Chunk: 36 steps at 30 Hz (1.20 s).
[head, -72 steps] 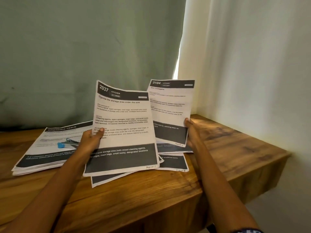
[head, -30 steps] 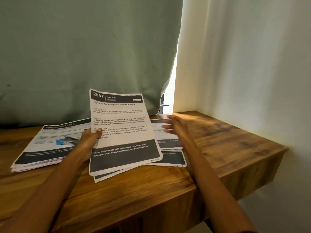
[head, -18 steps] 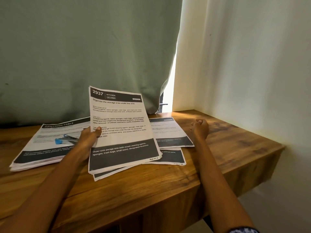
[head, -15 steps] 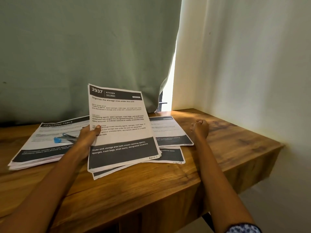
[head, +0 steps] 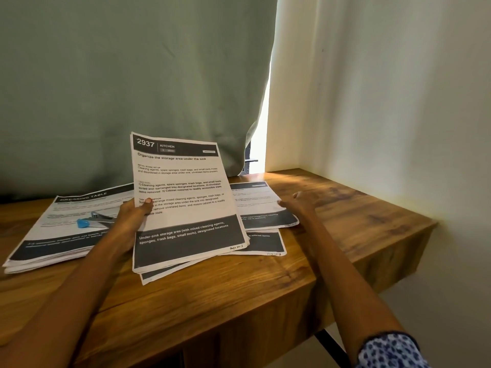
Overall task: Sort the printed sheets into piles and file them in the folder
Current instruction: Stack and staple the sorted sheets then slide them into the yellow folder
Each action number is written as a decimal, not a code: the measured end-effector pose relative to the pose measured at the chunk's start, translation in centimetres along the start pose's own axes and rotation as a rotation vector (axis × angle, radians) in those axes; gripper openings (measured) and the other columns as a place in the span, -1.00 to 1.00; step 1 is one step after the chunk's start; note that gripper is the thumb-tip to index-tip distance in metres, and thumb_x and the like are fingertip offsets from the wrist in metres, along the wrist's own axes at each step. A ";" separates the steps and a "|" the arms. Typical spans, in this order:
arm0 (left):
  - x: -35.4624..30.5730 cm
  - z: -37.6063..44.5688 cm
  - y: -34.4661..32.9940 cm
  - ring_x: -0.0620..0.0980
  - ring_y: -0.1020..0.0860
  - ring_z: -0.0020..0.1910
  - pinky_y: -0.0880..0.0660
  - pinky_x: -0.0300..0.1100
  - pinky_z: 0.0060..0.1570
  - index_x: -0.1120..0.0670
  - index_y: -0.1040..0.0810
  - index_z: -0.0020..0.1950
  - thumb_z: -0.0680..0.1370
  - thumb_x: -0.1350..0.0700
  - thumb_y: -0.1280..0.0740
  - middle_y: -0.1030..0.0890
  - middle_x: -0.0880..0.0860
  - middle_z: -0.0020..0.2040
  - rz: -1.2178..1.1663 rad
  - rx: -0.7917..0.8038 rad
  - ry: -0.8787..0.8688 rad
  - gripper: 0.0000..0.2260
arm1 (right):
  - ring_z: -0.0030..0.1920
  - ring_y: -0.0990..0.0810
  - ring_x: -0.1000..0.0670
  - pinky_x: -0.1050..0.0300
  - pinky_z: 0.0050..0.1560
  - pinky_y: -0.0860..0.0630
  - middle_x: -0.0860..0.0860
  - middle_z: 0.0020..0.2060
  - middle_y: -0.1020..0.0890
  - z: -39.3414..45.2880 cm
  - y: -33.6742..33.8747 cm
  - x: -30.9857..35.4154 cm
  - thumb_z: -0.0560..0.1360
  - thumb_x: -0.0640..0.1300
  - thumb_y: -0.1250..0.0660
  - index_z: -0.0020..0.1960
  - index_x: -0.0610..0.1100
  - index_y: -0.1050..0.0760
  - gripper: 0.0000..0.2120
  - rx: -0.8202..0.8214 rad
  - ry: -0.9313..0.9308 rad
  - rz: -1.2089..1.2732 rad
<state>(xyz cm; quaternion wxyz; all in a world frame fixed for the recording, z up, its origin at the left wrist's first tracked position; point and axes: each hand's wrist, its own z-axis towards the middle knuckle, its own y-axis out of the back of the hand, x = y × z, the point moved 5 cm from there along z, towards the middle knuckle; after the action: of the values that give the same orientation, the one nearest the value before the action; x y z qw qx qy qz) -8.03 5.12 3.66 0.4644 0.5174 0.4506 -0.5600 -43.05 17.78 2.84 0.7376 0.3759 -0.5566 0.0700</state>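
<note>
A: Holding what, nearest the viewer?

B: Two bare forearms reach across a wooden tabletop (head: 239, 296). The left hand (head: 130, 221) grips a small stack (head: 183, 208) of printed sheets, thumb pressed on the front and fingers curled behind. The stack stands tilted up with its lower edge near the wood, probably so the top page, headed "2937 Kitchen", can be read before it is sorted.

A: And the right hand?

B: The right hand (head: 300, 204) rests at the right edge of a flat sheet (head: 255, 205), blurred; its fingers look loosely extended and hold nothing. I judge it is ready to take the next page.

A: How many piles?

B: Three groups by my count: the held stack, the loose sheets under and right of it (at least two lie flat), and a thick pile (head: 53, 235) at the left. One small blue-and-metal object (head: 93, 220) sits on that pile, perhaps as a weight. How many sheets each group holds cannot be counted.

A: Any folder?

B: None in view. Farthest back hang a green curtain (head: 132, 75) and a pale wall (head: 385, 88).
</note>
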 end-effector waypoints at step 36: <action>-1.0 -0.2 1.7 0.03 -0.55 -0.01 -0.42 0.06 0.11 0.02 -0.49 0.06 0.63 0.19 -0.14 -0.48 0.09 0.29 -0.436 0.072 -0.010 -0.84 | -0.08 -0.60 -0.08 -0.03 0.13 -0.53 -0.11 -0.06 -0.62 -1.1 2.7 6.7 0.61 -0.29 -0.07 0.04 -0.12 -0.52 -0.75 0.215 0.192 1.000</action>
<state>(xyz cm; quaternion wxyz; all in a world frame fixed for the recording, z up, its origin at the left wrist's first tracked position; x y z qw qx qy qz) -6.26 5.05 4.61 0.3155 0.4213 0.5293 -0.6654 -41.12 18.20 9.88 0.6188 0.1297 -0.5876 0.5049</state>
